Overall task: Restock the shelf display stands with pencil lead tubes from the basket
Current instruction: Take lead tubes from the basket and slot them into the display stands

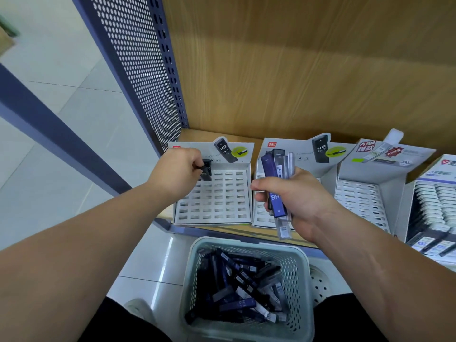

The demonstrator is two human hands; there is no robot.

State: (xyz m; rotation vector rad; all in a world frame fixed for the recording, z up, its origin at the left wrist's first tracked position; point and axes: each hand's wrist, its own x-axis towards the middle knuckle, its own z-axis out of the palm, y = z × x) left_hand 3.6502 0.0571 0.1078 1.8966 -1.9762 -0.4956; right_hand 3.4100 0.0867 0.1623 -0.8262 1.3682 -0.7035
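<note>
- Left hand [179,170] pinches a black tube [206,169], nearly upright, its lower end at the display stand [217,196].
- Right hand [296,201] grips a bundle of tubes [269,166], long axes pointing away.
- Basket [302,280] sits below both hands.

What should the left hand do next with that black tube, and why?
Probably push the black tube down into a back-row slot: the left hand pinches it over the back-left corner of the leftmost stand, whose slots look empty.

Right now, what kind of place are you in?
Probably a stationery shop: slotted display stands sit in a row on a wooden shelf, with a basket of pencil lead tubes below it.
</note>
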